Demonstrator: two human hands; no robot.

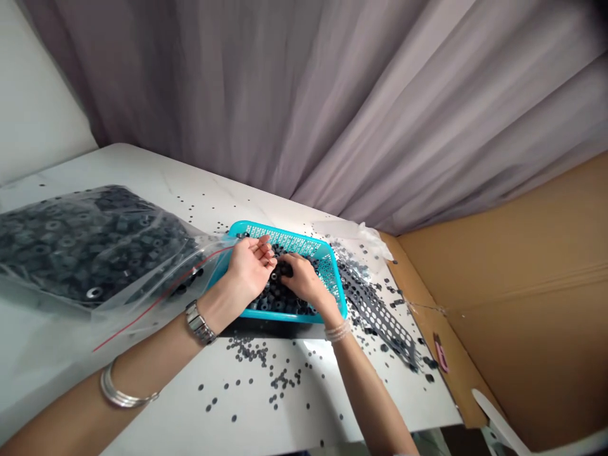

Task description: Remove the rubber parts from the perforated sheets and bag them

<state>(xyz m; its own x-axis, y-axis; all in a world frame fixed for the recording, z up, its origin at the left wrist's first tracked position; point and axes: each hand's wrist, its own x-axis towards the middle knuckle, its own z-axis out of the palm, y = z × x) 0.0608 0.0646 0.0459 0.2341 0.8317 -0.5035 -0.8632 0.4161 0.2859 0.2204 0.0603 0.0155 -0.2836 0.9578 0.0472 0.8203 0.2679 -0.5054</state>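
Note:
A turquoise plastic basket [291, 316] with perforated walls holds many small black ring-shaped pieces [273, 301], some with a pale centre hole. My left hand [251, 265] is over the basket's left side, palm turned up and fingers loosely curled; no object shows in it. In the basket, my right hand [303, 278] reaches down among the pieces, with black pieces between its thumb and fingers. Its fingertips are partly hidden. Left of the basket lies a large clear zip bag [118, 247] filled with similar black pieces, its red-striped mouth towards the basket.
Small black discs [249, 350] are scattered over the white table [175, 405]. To the right of the basket lie black punched sheets [384, 320] and crumpled clear plastic [373, 240]. A pink-handled cutter [441, 353] rests on cardboard [513, 272] by the right edge. A grey curtain [266, 95] hangs behind.

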